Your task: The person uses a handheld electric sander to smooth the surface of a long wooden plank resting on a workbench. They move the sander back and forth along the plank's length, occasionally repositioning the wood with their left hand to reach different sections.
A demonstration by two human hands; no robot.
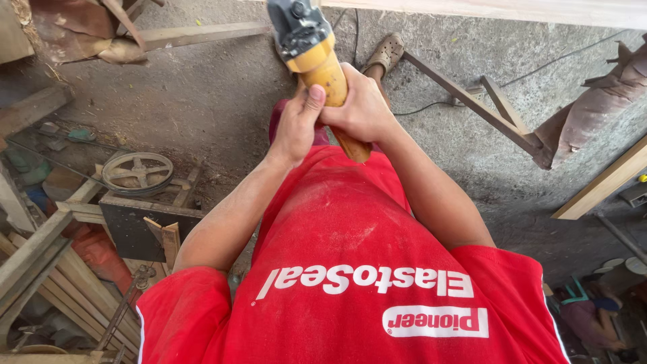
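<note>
I look down along my red shirt at a yellow power tool with a grey head, held upright in front of my chest. My left hand wraps the tool's body from the left, thumb up against the yellow casing. From the right, my right hand grips the same body, fingers closed over it. The tool's lower end sticks out below my hands. The grey head reaches up near a pale wooden board along the top edge. My sandalled foot stands on the concrete floor beyond.
A metal pulley wheel lies on a dark box at the left, beside stacked wooden planks. An angled wooden frame and a pale plank stand at the right. A black cord runs over the floor.
</note>
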